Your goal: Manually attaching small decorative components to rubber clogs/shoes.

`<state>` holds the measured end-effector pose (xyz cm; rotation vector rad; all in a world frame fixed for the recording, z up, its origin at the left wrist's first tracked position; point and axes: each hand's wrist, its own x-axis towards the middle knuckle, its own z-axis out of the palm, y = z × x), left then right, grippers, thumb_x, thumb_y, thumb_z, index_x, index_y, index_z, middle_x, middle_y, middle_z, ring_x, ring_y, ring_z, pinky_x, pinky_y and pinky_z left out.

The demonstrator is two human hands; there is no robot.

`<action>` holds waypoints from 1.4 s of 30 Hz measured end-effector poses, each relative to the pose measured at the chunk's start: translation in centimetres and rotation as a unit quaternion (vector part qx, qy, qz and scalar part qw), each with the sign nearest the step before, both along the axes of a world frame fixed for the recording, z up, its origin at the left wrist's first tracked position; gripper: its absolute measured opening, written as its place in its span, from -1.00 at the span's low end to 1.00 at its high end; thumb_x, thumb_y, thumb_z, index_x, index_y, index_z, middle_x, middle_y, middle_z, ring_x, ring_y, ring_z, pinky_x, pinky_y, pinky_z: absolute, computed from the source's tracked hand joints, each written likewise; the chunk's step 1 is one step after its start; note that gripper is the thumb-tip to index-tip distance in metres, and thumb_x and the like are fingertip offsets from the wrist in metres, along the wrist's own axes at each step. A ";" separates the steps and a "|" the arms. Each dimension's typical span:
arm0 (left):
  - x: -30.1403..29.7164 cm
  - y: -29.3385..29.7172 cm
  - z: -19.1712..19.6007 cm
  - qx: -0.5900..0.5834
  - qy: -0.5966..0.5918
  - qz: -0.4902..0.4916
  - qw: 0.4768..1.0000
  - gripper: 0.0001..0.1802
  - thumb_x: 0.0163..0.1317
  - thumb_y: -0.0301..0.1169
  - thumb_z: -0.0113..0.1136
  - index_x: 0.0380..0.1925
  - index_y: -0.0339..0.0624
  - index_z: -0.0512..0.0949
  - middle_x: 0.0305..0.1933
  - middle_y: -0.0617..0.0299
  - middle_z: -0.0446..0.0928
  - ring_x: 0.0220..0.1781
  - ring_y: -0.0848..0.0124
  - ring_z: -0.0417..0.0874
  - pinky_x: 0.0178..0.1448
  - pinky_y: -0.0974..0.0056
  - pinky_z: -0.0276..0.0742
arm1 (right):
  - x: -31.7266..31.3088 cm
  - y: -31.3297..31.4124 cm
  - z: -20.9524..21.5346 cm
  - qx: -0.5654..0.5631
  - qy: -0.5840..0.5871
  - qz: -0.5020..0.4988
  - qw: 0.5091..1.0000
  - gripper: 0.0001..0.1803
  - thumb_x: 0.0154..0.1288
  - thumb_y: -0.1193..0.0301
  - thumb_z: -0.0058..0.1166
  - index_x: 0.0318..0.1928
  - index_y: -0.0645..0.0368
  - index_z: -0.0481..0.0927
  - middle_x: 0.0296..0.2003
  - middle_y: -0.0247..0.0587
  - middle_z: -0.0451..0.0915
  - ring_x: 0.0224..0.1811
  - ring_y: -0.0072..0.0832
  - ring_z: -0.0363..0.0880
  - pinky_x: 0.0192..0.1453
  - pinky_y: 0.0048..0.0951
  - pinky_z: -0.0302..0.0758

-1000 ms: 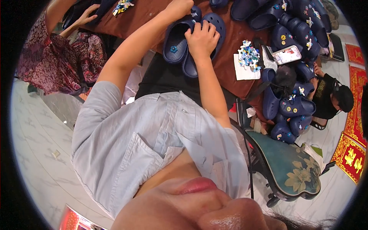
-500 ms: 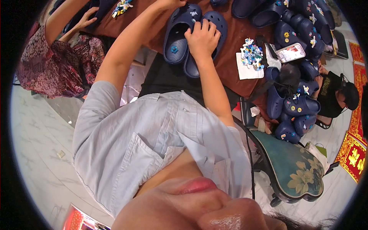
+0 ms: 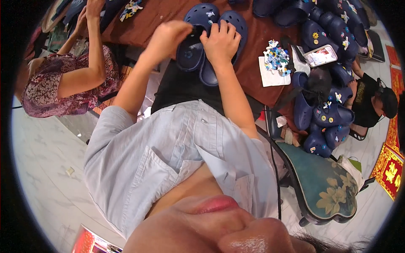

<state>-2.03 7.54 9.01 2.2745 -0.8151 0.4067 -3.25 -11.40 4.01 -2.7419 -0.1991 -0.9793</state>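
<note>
A pair of navy clogs lies before me on the brown cloth [image 3: 145, 25]. My right hand [image 3: 222, 44] rests over the right clog [image 3: 237, 23], its fingers bent onto the upper. Over the opening of the left clog [image 3: 192, 63] hovers my left hand [image 3: 171, 38], smeared by motion, its fingers pointing right. Whether it holds anything cannot be made out. A small white charm [image 3: 210, 14] sits on the left clog's upper, and a blue charm [image 3: 187, 54] lies inside at the heel.
Right of the pair, a pile of colourful charms [image 3: 276, 59] lies on white paper [image 3: 270, 78], beside a phone [image 3: 320, 56]. Several decorated clogs [image 3: 333, 114] crowd the right side. Another person [image 3: 80, 80] works at the left, one more [image 3: 371, 101] at the right. A green chair [image 3: 325, 181] stands nearby.
My left hand has come back from the table's far side to the left clog. My right hand stays on the right clog. The person at the left has raised their arms.
</note>
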 end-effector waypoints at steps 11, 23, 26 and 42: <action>-3.4 -1.4 -0.4 0.133 -0.022 -0.015 0.991 -0.82 0.15 -0.34 0.31 -0.28 -0.16 0.62 -0.38 0.12 0.59 -0.26 0.12 0.65 -0.22 0.10 0.57 | 0.2 -0.2 -0.1 -0.009 0.005 -0.008 1.000 -0.58 0.06 0.10 0.27 -0.19 0.17 0.66 0.02 -0.11 0.57 0.15 -0.16 0.44 0.16 -0.09 0.34; 13.2 -7.3 -3.2 0.391 0.027 0.090 0.916 -0.28 0.14 0.35 0.15 -0.25 -0.14 0.69 -0.26 0.04 0.71 -0.18 0.04 0.75 -0.12 0.03 0.66 | 0.1 0.3 0.2 -0.004 -0.027 -0.005 1.000 -0.61 0.03 0.10 0.29 -0.26 0.14 0.68 -0.01 -0.18 0.63 0.09 -0.21 0.49 0.07 -0.10 0.37; 14.4 -7.3 -4.5 0.402 0.010 0.062 0.914 -0.35 0.18 0.28 0.16 -0.25 -0.13 0.70 -0.24 0.02 0.71 -0.18 0.06 0.76 -0.13 0.04 0.67 | 0.0 0.1 0.0 -0.012 -0.039 -0.010 0.999 -0.63 0.04 0.10 0.27 -0.29 0.14 0.67 -0.01 -0.17 0.62 0.08 -0.20 0.49 0.07 -0.10 0.36; 13.7 -5.8 -5.8 0.259 -0.111 -0.030 0.959 -0.74 0.32 -0.19 0.15 -0.35 -0.13 0.66 -0.52 -0.01 0.63 -0.42 0.02 0.70 -0.30 0.01 0.64 | 0.2 0.1 -0.4 -0.019 -0.014 -0.010 1.000 -0.59 0.05 0.11 0.26 -0.22 0.18 0.68 -0.03 -0.10 0.58 0.10 -0.15 0.45 0.13 -0.07 0.35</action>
